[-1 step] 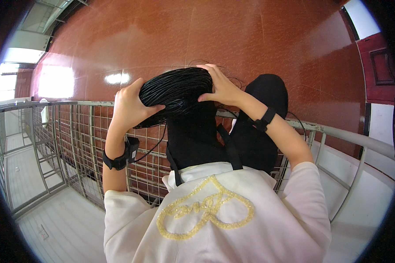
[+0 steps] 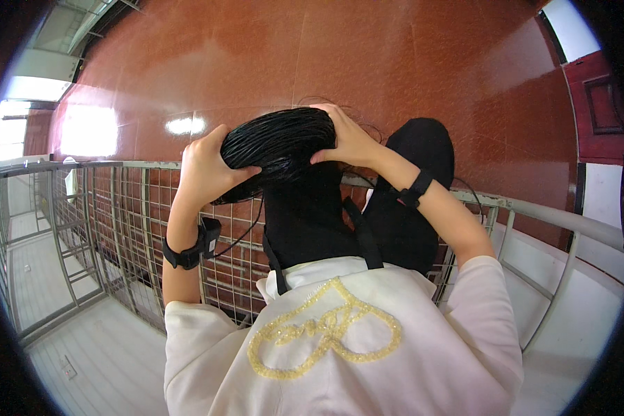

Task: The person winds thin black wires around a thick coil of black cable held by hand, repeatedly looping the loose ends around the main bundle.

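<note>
A thick curved bundle of thin, glossy black strands (image 2: 279, 142) lies over my left knee, with a few loose strands looping out past its far right end. Whether it is wire, cord or hair I cannot tell. My left hand (image 2: 209, 165) is wrapped round the bundle's left end, thumb on the near side and the other fingers mostly hidden beyond it. At the opposite end, my right hand (image 2: 350, 143) grips with its thumb on the near face and fingers over the far edge. Black-trousered legs (image 2: 301, 218) sit beneath.
Metal railing with wire mesh (image 2: 142, 229) runs close in front on the left, and a grey rail (image 2: 568, 220) continues on the right. Beyond it spreads a shiny reddish-brown floor (image 2: 367, 55). A dark red door (image 2: 600, 107) stands far right. Black cables trail from both wrist straps.
</note>
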{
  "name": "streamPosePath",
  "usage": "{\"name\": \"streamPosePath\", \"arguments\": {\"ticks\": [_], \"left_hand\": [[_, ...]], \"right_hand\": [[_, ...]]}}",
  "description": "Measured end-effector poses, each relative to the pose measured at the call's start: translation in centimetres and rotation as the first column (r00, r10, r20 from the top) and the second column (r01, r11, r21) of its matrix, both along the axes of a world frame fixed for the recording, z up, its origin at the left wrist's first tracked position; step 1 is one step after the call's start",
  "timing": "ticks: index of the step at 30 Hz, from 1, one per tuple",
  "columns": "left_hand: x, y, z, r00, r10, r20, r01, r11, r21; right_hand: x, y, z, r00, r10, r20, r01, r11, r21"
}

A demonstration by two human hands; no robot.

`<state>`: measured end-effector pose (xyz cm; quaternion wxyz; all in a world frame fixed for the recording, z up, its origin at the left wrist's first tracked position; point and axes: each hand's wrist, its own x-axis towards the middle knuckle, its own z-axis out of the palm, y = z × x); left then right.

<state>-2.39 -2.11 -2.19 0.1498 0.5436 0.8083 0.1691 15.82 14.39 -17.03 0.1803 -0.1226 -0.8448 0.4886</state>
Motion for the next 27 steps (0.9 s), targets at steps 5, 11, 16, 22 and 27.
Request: {"name": "streamPosePath", "arguments": {"ticks": [5, 11, 16, 22, 27], "left_hand": [[0.4, 0.1, 0.2, 1.000, -0.006, -0.002, 0.006, 1.000, 0.020], [0.0, -1.2, 0.5, 0.990, -0.020, 0.141, 0.007, 0.996, 0.091], [-0.3, -2.3, -1.4, 0.880, -0.098, 0.464, -0.034, 0.963, 0.267], [0.2, -0.9, -0.1, 0.921, -0.146, 0.361, 0.068, 0.973, 0.221], [1.6, 1.2, 3.0, 0.981, -0.178, 0.080, 0.170, 0.981, 0.090]], "right_hand": [[-0.7, -0.3, 0.1, 0.992, -0.124, 0.036, 0.127, 0.987, -0.102], [0.6, 0.5, 4.4, 0.994, -0.113, -0.002, 0.111, 0.980, 0.167], [1.5, 1.3, 9.9, 0.994, -0.086, 0.071, 0.052, 0.922, 0.383], [-0.4, -0.6, 13.4, 0.996, 0.023, 0.090, -0.073, 0.796, 0.601], [-3.6, -2.6, 14.7, 0.981, 0.118, 0.157, -0.193, 0.721, 0.666]]}}
